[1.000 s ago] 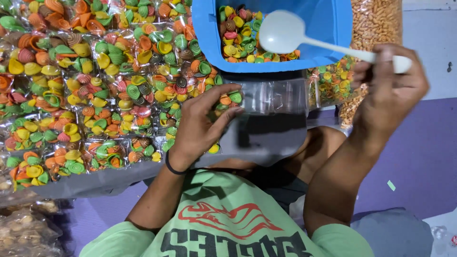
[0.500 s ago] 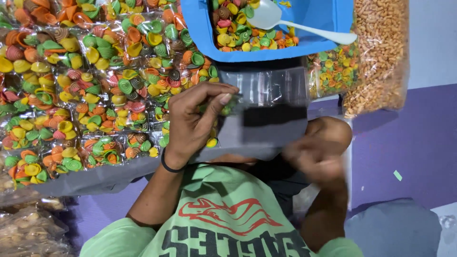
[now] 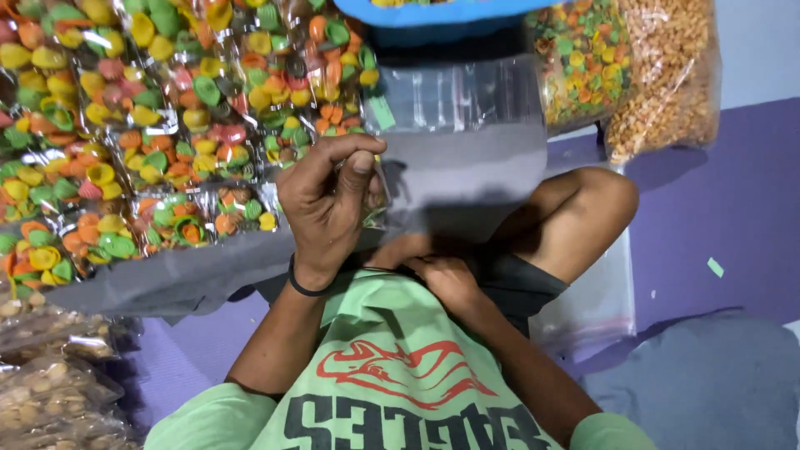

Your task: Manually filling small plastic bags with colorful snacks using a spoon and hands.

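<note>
Here, a purple floor (image 3: 733,200) carries a grey sheet (image 3: 167,283) packed with many glossy packets (image 3: 150,125) of shell-shaped crackers in orange, yellow, green and pink, too many to count. The left hand (image 3: 329,200) pinches one clear plastic bag (image 3: 458,125) below the blue tub (image 3: 433,21). The right hand (image 3: 446,275) rests half-curled at the lap, holding nothing visible, with two big sacks (image 3: 658,75) beyond.

Green shirt (image 3: 392,392) with red print, blue tub (image 3: 433,18), purple floor (image 3: 717,208).

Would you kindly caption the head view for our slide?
Left hand pinches a clear plastic bag beside packed colourful crackers; right hand rests low.
</note>
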